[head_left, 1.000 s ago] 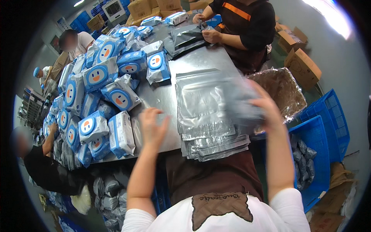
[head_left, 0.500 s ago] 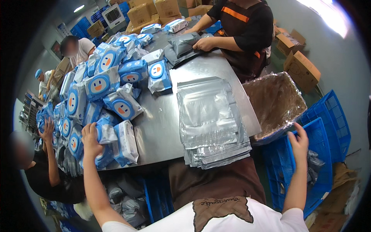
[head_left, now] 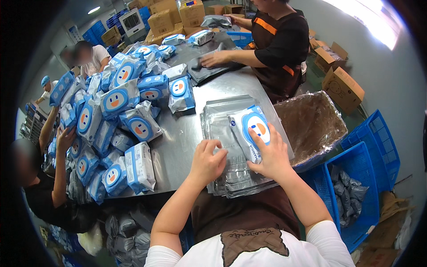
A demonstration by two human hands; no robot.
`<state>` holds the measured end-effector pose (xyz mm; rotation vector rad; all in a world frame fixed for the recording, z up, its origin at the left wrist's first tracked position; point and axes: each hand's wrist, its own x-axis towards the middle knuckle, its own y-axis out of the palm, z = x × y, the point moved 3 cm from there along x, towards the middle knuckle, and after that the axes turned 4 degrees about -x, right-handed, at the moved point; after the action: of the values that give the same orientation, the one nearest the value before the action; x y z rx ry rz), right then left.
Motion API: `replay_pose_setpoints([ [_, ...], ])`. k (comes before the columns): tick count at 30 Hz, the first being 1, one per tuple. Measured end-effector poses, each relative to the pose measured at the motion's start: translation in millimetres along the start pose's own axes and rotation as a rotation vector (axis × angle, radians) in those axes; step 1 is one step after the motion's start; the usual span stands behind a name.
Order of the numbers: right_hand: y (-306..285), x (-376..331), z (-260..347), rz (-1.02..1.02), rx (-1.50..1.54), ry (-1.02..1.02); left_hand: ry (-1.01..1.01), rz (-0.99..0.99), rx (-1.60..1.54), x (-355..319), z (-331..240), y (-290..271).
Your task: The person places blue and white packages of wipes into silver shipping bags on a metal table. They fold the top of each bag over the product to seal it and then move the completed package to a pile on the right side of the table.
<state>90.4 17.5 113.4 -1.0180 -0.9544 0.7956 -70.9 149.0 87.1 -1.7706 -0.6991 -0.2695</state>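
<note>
My right hand (head_left: 272,156) grips a white and blue soft pack (head_left: 250,131) with a round face print, held on top of a stack of clear grey plastic bags (head_left: 224,133) on the steel table (head_left: 178,147). My left hand (head_left: 207,160) rests with bent fingers on the top bag of that stack, just left of the pack. Both forearms come up from the lower edge.
A heap of like packs (head_left: 111,120) covers the table's left half. A lined box (head_left: 311,124) and blue crates (head_left: 356,178) stand at my right. One person (head_left: 275,40) handles grey bags at the far end; others (head_left: 49,178) work on the left.
Half a second ago my arms were spread wide, left at the pack heap, right at the blue crate. Both hands have come in to the bag stack, the right now holding a pack.
</note>
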Motion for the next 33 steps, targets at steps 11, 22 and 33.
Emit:
replay_pose_setpoints([
  [11, -19, -38, -46, 0.402, 1.836, 0.371, -0.349, 0.275, -0.448, 23, 9, -2],
  [22, -8, -39, 39, -0.191, 0.049, -0.001, -0.151, 0.168, -0.373, 6, -31, 26],
  [33, 17, -6, -50, 0.483, 0.386, -0.136, -0.336, 0.324, 0.017, -29, -43, -5],
])
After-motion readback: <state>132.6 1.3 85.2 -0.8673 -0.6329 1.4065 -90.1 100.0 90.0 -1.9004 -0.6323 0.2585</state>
